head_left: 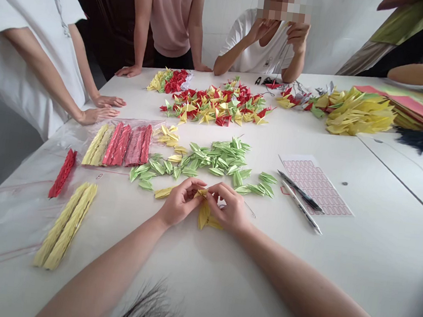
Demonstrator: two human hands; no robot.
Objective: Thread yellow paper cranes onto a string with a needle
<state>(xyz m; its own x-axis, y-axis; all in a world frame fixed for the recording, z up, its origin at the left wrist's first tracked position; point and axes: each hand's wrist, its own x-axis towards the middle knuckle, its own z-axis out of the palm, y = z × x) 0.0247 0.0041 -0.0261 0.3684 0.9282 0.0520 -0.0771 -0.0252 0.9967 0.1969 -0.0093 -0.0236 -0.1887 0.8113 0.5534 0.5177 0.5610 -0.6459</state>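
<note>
My left hand (181, 203) and my right hand (229, 207) meet at the near middle of the table, fingertips pinched on a small yellow folded-paper piece (202, 193) between them. More yellow folded pieces (204, 216) lie just below my fingers, partly covered by my right hand. A thin wire or needle (251, 210) shows to the right of that hand. Beyond my hands spreads a winding row of pale green folded-paper pieces (217, 155). Another yellow folded piece (164, 192) rests left of my left hand.
At left lie yellow bundles (66, 226), a red bundle (63, 174) and a plastic bag of bundles (117, 144). Pens (301, 207) rest by a patterned sheet (315, 183). Red and yellow paper cranes (218, 103) are piled farther back. Several people surround the table (385, 239).
</note>
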